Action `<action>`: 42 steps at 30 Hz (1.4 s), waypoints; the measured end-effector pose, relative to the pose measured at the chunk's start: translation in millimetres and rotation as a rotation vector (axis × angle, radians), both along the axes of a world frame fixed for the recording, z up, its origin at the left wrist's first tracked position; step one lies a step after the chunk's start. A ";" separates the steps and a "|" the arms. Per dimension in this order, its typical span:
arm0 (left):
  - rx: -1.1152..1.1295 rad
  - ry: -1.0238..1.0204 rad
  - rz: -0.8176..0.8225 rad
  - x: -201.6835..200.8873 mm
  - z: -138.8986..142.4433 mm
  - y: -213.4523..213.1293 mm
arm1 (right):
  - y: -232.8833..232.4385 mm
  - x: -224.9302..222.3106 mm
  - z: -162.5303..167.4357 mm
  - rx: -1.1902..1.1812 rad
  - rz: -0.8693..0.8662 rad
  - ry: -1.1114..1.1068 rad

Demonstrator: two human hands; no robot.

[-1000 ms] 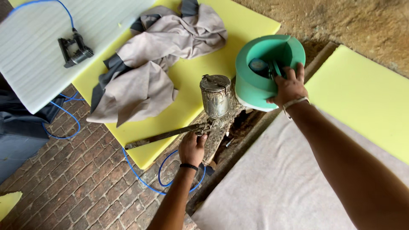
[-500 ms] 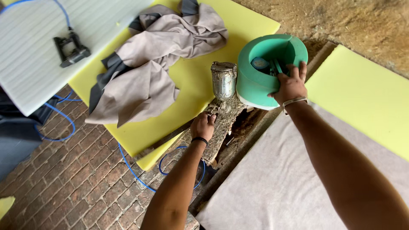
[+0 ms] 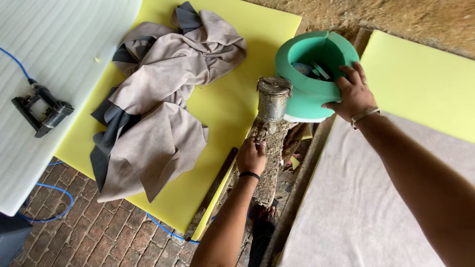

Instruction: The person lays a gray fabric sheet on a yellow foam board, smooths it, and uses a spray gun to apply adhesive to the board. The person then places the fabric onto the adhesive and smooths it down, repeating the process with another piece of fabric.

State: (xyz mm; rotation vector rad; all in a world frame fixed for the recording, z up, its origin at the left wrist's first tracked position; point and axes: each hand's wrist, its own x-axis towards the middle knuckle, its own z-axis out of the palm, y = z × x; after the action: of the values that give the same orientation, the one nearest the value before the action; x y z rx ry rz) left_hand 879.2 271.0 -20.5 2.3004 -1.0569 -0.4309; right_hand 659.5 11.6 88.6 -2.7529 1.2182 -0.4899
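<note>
My left hand (image 3: 251, 155) grips the crusted, dirt-coloured body of a spray gun (image 3: 269, 148) whose dull metal cup (image 3: 273, 98) points up toward the green foam ring. My right hand (image 3: 349, 93) holds the rim of that rolled green foam ring (image 3: 307, 84), which stands like a tub with a few small tools inside. Both hands are over the gap between the yellow foam sheet and a pale fabric-covered surface.
A grey-beige fabric piece (image 3: 158, 104) lies crumpled on the yellow foam sheet (image 3: 232, 94). A black air tool (image 3: 44, 111) on a blue hose rests on white ribbed foam at left. Another yellow foam sheet (image 3: 420, 84) lies at right. Brick floor below; a flat metal bar (image 3: 215, 185) leans along the foam edge.
My left hand has slid up the spray gun toward its cup, and the gun stands more upright beside the green ring. My right hand stays on the ring's rim.
</note>
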 end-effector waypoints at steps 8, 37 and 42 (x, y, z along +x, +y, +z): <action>-0.012 -0.088 -0.046 8.6 3.1 10.0 | 34.8 12.0 44.7 0.208 -0.139 0.030; -0.299 0.409 -0.114 68.9 97.9 114.1 | 360.0 -79.5 -15.7 1.053 -0.356 -0.586; -0.486 1.055 -0.231 -68.7 123.1 38.8 | 382.6 -75.6 2.1 1.520 -0.074 -1.058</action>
State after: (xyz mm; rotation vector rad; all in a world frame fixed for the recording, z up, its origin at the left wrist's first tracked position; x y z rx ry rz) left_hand 810.6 309.7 102.5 1.2125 -0.7325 -1.1568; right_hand 583.9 394.2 90.7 -0.9139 0.7582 -0.5320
